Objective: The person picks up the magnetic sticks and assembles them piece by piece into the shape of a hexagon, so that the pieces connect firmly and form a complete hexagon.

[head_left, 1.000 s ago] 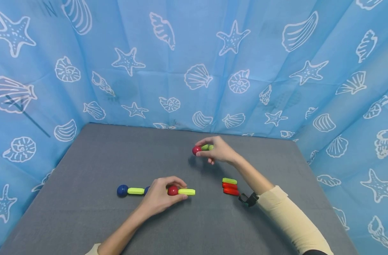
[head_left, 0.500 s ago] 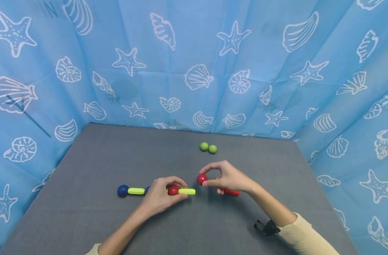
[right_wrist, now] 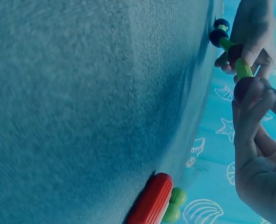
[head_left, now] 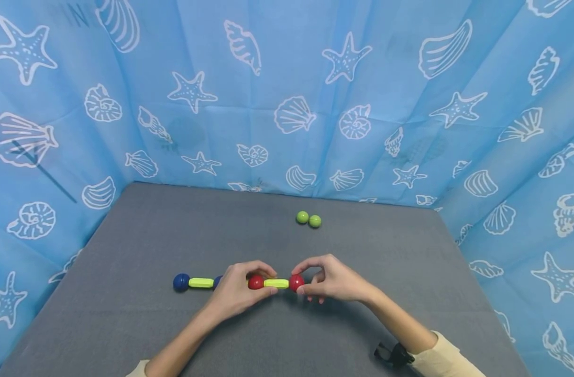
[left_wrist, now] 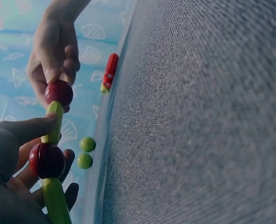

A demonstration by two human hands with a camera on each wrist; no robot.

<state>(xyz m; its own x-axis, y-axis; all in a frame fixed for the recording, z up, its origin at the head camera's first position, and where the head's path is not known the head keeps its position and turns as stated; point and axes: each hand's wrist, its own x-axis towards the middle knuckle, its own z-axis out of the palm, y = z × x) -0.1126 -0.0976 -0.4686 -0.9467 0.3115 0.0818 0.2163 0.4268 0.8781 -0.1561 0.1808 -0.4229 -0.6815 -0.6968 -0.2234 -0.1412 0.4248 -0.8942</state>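
Note:
A chain of balls and short rods lies across the grey table. It runs from a blue ball (head_left: pixel 180 283) through a yellow-green rod (head_left: pixel 200 283) and a second blue ball (head_left: pixel 217 283), partly covered by my left hand (head_left: pixel 235 290). Beyond that come a red ball (head_left: pixel 256 282) and another yellow-green rod (head_left: pixel 276 283). My left thumb and fingers pinch this rod (left_wrist: pixel 53 126) beside the red ball (left_wrist: pixel 46 161). Between thumb and forefinger my right hand (head_left: pixel 336 280) holds a second red ball (head_left: pixel 296 283), touching the rod's free end.
Two green balls (head_left: pixel 308 219) sit farther back on the table (head_left: pixel 211 225). Red rods (left_wrist: pixel 111 67) and a yellow-green one (left_wrist: pixel 104 88) lie by my right hand, hidden in the head view. A shell-patterned blue curtain (head_left: pixel 268 104) stands behind the table.
My right hand has brought the red ball from beside the green balls toward the front, down to the rod's end. The left hand has stayed in place.

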